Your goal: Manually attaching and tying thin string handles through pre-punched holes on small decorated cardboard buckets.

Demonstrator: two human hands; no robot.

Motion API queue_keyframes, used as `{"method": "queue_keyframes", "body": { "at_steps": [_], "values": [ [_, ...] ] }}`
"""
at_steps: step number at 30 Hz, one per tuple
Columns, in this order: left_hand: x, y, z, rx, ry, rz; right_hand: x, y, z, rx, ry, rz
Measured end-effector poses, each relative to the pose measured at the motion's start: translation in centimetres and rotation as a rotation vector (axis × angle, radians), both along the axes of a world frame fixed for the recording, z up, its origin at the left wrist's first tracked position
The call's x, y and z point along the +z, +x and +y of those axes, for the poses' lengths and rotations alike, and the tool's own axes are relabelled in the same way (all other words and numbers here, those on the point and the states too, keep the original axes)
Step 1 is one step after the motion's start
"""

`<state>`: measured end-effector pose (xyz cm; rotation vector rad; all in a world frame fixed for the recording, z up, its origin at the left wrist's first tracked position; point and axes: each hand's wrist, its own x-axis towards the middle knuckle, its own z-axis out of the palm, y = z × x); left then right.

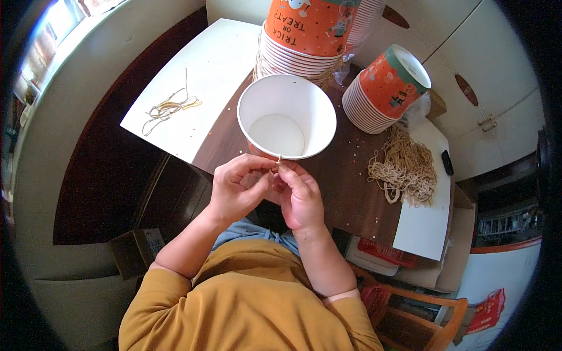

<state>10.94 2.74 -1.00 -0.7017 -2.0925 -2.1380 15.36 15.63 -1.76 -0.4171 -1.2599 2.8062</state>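
A white-lined paper bucket (287,120) with an orange outside stands upright at the table's near edge, its open top tilted toward me. Just at its near rim, my left hand (237,186) and my right hand (302,196) meet with fingertips pinched. Between them is a thin beige cord (280,158), its short end sticking up above my fingers. The rest of the cord is mostly hidden by my hands. A small dark hole shows in the bucket's far wall.
Stacked orange buckets (304,35) stand behind, with another upside-down stack (383,90) at right. A heap of beige cords (407,167) lies on the right, near a black object (447,162). Loose cords (167,109) rest on the white board at left. An orange-brown chair (410,310) stands lower right.
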Motion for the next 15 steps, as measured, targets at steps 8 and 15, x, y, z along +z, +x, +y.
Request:
{"method": "queue_keyframes", "body": {
  "at_steps": [8,15],
  "values": [
    [0.3,0.1,-0.1,0.067,-0.154,0.222,-1.0,0.0,0.5,-0.016,-0.034,-0.005],
    [-0.3,0.2,-0.6,-0.012,-0.085,-0.053,1.8,-0.8,-0.6,0.070,-0.136,-0.132]
  ]
}}
